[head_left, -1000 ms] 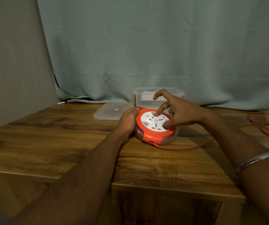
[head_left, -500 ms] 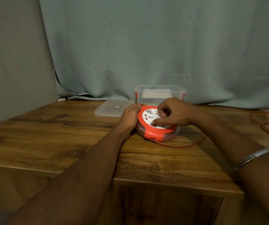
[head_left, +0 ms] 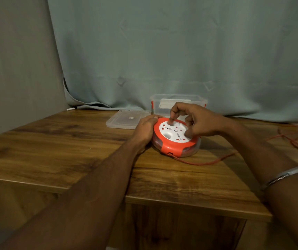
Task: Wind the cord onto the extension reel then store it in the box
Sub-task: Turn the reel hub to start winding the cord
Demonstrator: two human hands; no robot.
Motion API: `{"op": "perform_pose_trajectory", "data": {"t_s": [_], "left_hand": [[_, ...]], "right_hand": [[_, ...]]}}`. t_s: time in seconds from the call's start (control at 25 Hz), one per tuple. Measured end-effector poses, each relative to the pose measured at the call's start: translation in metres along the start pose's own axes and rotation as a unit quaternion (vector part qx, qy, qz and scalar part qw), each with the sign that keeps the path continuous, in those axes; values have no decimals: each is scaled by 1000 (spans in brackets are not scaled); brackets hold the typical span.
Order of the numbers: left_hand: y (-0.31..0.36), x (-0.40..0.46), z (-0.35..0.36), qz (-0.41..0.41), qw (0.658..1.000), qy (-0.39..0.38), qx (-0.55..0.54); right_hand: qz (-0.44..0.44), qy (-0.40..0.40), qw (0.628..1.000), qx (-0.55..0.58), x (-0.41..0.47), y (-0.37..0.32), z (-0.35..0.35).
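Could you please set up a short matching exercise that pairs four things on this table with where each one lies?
Things:
1. round orange and white extension reel
2. clear plastic box
3. flat clear plastic lid
4. loose orange cord

Places:
A. at the table's right edge
B. under both hands
C. behind the reel
D. left of the box

Pairs: 1-B, 2-C, 3-D, 4-A

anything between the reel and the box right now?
Head view: only the right hand over the reel; table between it and the box is hidden.
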State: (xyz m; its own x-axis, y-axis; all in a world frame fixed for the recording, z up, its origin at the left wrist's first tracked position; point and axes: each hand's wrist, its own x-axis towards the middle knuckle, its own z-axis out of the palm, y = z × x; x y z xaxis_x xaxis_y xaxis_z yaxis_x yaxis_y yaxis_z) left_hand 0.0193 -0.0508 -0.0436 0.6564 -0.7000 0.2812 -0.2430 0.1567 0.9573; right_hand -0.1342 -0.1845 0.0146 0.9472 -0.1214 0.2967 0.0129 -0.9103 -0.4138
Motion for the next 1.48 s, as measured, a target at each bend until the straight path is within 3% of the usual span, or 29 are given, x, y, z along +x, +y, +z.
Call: {"op": "perform_pose_trajectory", "data": {"t_s": [0.44, 0.72, 1.0, 1.24, 1.48], "left_hand": [[1, 0, 0, -9, 1000, -9, -9], [-3, 2, 1, -4, 1000, -4, -21], [-3, 2, 2, 3, 1000, -11, 2], [-3, 0, 2, 0, 1000, -7, -19], [-1, -1, 0, -2, 1000, -6, 4]], "right_hand": [[59, -25, 998, 8, -3, 11, -5], [28, 32, 996, -74, -1, 7, 1], [46, 25, 995, -82, 5, 1, 11], [-12, 61, 998, -29, -2, -5, -2], [34, -40, 999, -11, -2, 2, -6]]}}
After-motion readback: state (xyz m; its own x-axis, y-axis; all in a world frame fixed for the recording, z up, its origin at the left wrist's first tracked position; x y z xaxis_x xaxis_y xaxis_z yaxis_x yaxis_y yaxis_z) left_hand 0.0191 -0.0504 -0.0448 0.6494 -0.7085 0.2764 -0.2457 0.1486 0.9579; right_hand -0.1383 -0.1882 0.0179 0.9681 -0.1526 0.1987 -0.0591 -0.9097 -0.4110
